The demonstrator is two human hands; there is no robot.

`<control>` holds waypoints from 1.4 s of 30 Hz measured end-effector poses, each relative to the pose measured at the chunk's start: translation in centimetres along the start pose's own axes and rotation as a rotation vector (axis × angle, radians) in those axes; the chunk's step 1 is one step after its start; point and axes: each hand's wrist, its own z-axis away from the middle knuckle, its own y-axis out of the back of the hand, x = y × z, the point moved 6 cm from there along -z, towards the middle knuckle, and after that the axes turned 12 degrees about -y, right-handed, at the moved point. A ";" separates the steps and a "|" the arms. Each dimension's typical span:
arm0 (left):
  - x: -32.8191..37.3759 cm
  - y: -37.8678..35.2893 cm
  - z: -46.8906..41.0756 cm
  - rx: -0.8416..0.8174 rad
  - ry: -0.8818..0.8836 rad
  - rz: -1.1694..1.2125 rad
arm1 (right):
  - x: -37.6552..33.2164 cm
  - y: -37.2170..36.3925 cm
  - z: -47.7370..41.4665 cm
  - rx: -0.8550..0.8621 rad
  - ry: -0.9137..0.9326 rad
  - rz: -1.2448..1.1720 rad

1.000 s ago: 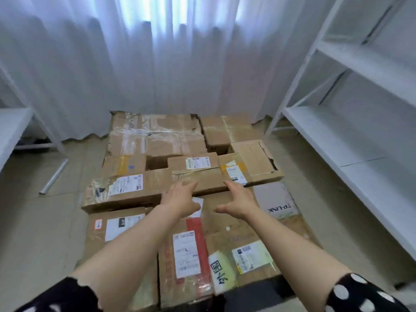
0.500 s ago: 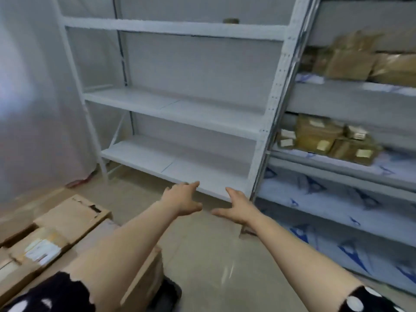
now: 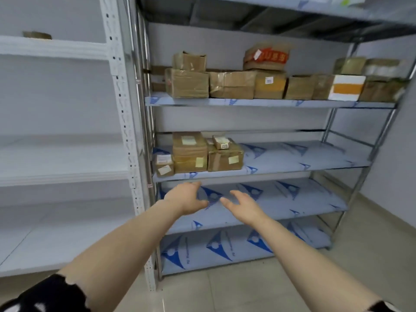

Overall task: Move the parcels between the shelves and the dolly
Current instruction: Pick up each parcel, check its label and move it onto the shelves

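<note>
Reach step: left hand [image 3: 186, 198] and right hand [image 3: 244, 207], both spread and empty, extend toward parcels [image 3: 202, 154] at 12 o'clock; gripping one likely needs both.

Brown cardboard parcels [image 3: 186, 86] fill the upper centre. At upper right sits a white box [image 3: 346, 87] with an orange band, and one bundle [image 3: 266, 56] carries red tape. The metal shelves [image 3: 292, 154] wear pale blue film patterned with dark blue triangles. The rack [image 3: 67, 158] at left is white, and the sleeve [image 3: 45, 296] at lower left is black with white dots.
</note>
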 end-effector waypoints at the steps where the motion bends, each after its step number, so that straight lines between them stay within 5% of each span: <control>1: 0.0 0.1 -2.3 -0.005 -0.012 -0.003 | 0.3 0.9 -1.9 0.011 -0.010 -0.010; 15: -0.1 -1.1 -27.9 -0.026 0.026 0.007 | 4.1 8.3 -24.4 0.001 0.003 -0.063; 34: -3.9 0.1 -45.3 0.223 0.446 0.125 | 1.8 11.9 -46.1 -0.134 0.139 -0.126; 42: -6.2 -1.5 -51.8 0.118 0.625 0.047 | -0.1 10.8 -52.5 -0.173 0.087 -0.201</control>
